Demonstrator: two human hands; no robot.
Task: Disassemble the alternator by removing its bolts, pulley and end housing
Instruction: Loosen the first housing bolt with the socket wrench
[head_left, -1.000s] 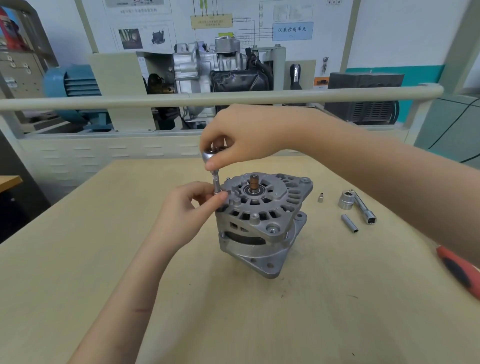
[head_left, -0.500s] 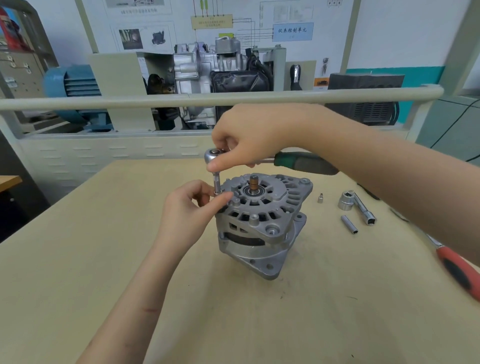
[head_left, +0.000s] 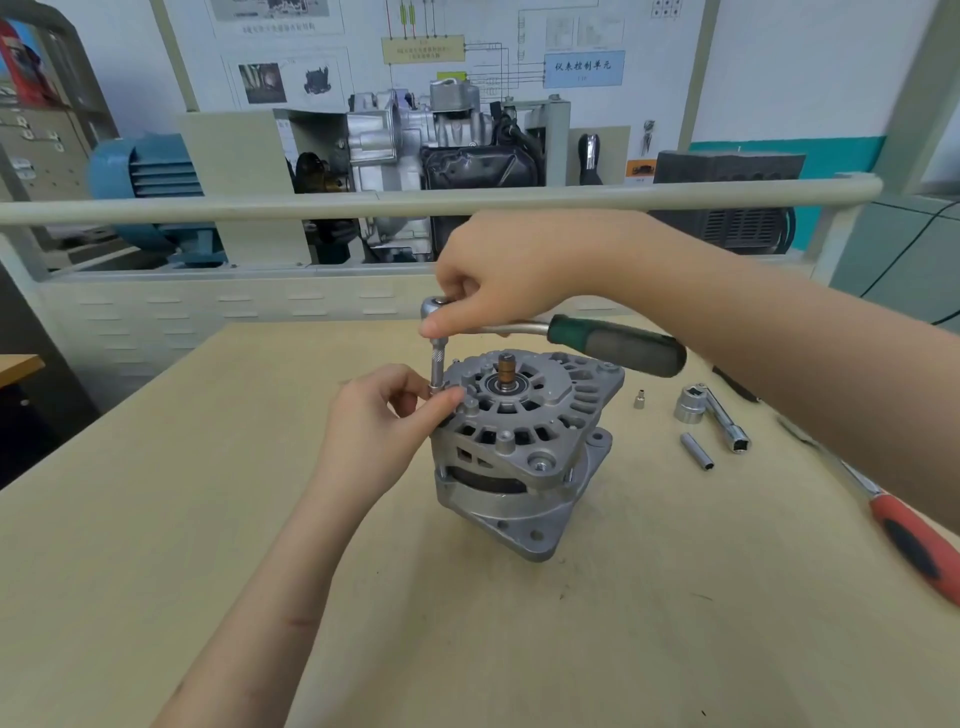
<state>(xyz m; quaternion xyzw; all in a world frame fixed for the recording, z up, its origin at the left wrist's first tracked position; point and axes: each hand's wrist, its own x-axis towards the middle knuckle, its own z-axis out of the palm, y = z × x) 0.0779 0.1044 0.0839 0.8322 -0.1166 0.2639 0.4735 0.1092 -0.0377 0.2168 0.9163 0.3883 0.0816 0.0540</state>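
A grey cast alternator (head_left: 524, 447) stands on the beige table (head_left: 208, 519), shaft end up, with a brown slip ring and a bearing at its top centre. A ratchet wrench with a green and black handle (head_left: 615, 345) sits over the housing's left rim, and its thin socket extension (head_left: 438, 366) runs straight down to a bolt there. My right hand (head_left: 498, 283) grips the ratchet head from above. My left hand (head_left: 384, 415) pinches the lower end of the extension against the housing edge. The bolt itself is hidden by my fingers.
To the right of the alternator lie a small socket (head_left: 639, 400), a large socket on a bar (head_left: 714, 415) and a long socket (head_left: 697, 451). A red-handled tool (head_left: 914, 545) lies at the right edge. Behind the table runs a rail with an engine display.
The ratchet handle has swung from behind my right hand out to the right, so its green grip now shows fully. My left hand has stayed on the extension.
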